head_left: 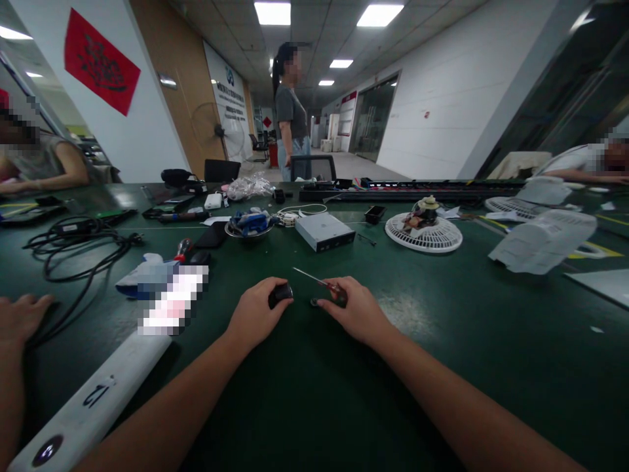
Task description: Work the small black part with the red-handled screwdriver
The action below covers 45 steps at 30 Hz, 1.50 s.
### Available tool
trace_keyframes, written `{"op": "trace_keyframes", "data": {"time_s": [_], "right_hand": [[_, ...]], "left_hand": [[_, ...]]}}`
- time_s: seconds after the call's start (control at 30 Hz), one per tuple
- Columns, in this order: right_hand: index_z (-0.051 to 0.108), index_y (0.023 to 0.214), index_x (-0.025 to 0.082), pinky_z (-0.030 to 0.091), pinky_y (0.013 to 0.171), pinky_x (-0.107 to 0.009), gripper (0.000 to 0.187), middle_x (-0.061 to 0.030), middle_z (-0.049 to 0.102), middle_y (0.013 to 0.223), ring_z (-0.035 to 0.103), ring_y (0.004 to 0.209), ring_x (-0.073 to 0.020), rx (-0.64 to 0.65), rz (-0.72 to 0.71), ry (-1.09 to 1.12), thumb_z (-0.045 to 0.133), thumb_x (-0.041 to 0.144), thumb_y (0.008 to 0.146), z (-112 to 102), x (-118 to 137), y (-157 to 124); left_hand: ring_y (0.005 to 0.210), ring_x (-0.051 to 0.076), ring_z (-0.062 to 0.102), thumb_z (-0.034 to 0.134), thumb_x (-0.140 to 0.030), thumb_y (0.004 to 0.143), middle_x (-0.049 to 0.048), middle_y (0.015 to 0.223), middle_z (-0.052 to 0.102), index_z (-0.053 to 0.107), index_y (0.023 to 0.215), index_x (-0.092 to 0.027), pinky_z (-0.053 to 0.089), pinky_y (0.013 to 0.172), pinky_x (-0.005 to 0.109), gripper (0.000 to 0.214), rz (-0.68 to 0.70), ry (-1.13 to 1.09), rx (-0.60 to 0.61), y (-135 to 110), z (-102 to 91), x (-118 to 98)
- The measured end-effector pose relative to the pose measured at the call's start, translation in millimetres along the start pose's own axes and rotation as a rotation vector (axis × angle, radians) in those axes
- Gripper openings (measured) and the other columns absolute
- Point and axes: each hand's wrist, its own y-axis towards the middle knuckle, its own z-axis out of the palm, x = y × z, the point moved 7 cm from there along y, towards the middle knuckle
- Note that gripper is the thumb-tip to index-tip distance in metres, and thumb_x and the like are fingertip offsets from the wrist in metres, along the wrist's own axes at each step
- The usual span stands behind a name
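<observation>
Between the thumb and fingers of my left hand (254, 313) is a small black cylindrical part (279, 295), its end facing right. My right hand (362, 309) is closed round the reddish handle of a screwdriver (324, 283), whose thin shaft points up and to the left. At the thumb tip of that same hand is a small round dark piece (314, 302), too small to name. The two hands are a short way apart, low over the green table (314, 380).
Ahead lie a grey disc drive (324, 231), a bowl (248, 229) with blue items and a white fan grille (423, 235) with a motor. Black cables (93, 242) and a long white device (98, 393) lie left. Another person's hand (22, 318) rests at the left edge.
</observation>
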Motion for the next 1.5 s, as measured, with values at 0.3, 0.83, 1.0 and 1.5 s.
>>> {"op": "trace_keyframes", "data": {"time_s": [0.3,0.83,1.0,1.5], "right_hand": [[0.07,0.084,0.021,0.039,0.061,-0.03,0.01,-0.0028,0.062,0.075,0.055,0.068,-0.0178,0.192,-0.01,-0.14,0.073,0.023,0.075,23.3,-0.9,5.2],[0.056,0.076,0.019,0.05,0.071,-0.03,0.024,0.0007,0.064,0.075,0.062,0.072,-0.0156,0.087,0.127,0.636,0.077,0.025,0.066,20.7,-6.1,-0.1],[0.048,0.064,0.02,0.049,0.067,-0.03,0.031,-0.0007,0.067,0.074,0.06,0.066,-0.0142,0.039,0.154,0.715,0.077,0.028,0.068,18.2,-2.5,-0.9],[0.067,0.078,0.017,0.041,0.057,-0.026,0.01,0.0035,0.056,0.062,0.051,0.058,-0.0124,-0.016,0.115,0.348,0.07,0.025,0.072,11.3,2.4,-5.4]], "left_hand": [[0.104,0.024,0.062,0.063,-0.019,0.083,0.006,0.112,0.066,0.061,0.114,-0.021,0.049,0.094,0.041,0.03,0.089,-0.04,0.124,-1.8,10.2,-7.7],[0.111,0.022,0.058,0.06,-0.007,0.083,0.0069,0.119,0.061,0.05,0.131,-0.022,0.046,0.1,0.042,0.051,0.23,-0.055,0.156,-6.4,15.2,-16.5],[0.109,0.021,0.058,0.06,-0.008,0.084,0.007,0.119,0.061,0.053,0.129,-0.022,0.047,0.098,0.04,0.048,0.25,-0.113,0.161,-9.1,13.6,-27.0],[0.107,0.021,0.061,0.063,-0.008,0.083,0.007,0.117,0.063,0.058,0.123,-0.022,0.052,0.093,0.039,0.043,0.326,-0.195,0.14,-13.5,11.6,-41.5]]}}
